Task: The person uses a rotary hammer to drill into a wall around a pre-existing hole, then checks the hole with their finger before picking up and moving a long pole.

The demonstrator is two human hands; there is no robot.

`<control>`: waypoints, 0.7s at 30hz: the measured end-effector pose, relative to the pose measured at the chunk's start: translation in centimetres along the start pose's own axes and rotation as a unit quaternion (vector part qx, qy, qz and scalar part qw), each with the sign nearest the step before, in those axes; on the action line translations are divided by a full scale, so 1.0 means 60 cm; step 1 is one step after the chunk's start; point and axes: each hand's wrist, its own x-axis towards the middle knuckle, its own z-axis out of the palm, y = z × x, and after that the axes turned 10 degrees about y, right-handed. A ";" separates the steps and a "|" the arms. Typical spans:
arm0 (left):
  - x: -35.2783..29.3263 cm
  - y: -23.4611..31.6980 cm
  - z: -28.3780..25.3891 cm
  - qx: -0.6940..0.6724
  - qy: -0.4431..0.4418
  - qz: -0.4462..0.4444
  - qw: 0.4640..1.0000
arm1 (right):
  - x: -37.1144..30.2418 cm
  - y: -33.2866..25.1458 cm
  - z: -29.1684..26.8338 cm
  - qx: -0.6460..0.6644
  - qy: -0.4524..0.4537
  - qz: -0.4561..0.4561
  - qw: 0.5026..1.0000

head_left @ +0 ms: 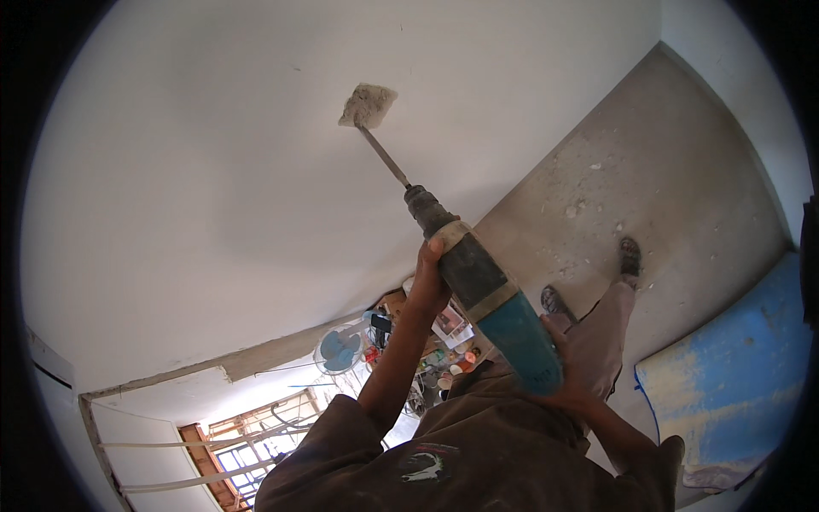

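Brown shirt point(503, 448) nearest, a drill point(476, 269) meets gouged wall point(222, 188) beside littered floor point(674, 154).

L hand point(433, 266): fingers mostly hidden behind drill point(517, 337), only thumb side showing. R hand point(577, 384), lwr ctr, partly hidden by drill's rear end; can't tell if a finger's on a trigger. Bit point(384, 156): tip merges w/ rough patch point(370, 103), upper ctr; depth can't be told. Clutter point(452, 340), lwr ctr: mostly too small to ID, part hidden by L forearm point(399, 363). Window point(242, 468), lwr L, partly washed out by glare. Blue sheet point(725, 367), lwr R, cut off by dark rim. Shirt point(358, 465) cut off at btm edge.
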 end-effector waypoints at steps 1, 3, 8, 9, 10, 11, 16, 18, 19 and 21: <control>-0.005 0.003 0.014 -0.001 0.006 0.003 1.000 | 0.001 -0.022 -0.018 -0.020 -0.001 -0.007 1.000; -0.012 0.011 0.041 -0.002 0.017 0.008 1.000 | 0.006 -0.050 -0.055 -0.024 -0.025 0.011 0.999; -0.007 0.036 0.083 -0.049 0.019 0.018 0.998 | 0.047 -0.071 -0.111 0.011 -0.065 0.010 0.998; -0.006 0.043 0.090 -0.073 0.019 0.017 0.997 | 0.059 -0.081 -0.121 -0.011 -0.075 0.010 0.997; -0.006 0.050 0.100 -0.072 0.030 0.008 0.997 | 0.068 -0.091 -0.130 -0.034 -0.086 0.010 0.996; -0.008 0.058 0.112 -0.072 0.041 -0.001 0.997 | 0.075 -0.101 -0.138 -0.027 -0.083 0.027 0.996; -0.005 0.094 0.139 -0.102 0.048 -0.037 0.993 | 0.112 -0.172 -0.165 -0.013 -0.098 0.033 0.995; -0.004 0.118 0.151 -0.110 0.038 -0.032 0.993 | 0.122 -0.199 -0.161 0.000 -0.099 0.030 0.995; -0.003 0.123 0.146 -0.105 0.041 -0.036 0.993 | 0.127 -0.208 -0.155 0.005 -0.099 0.027 0.995; -0.008 0.130 0.133 -0.097 0.046 -0.044 0.993 | 0.109 -0.205 -0.128 0.009 -0.067 0.038 0.997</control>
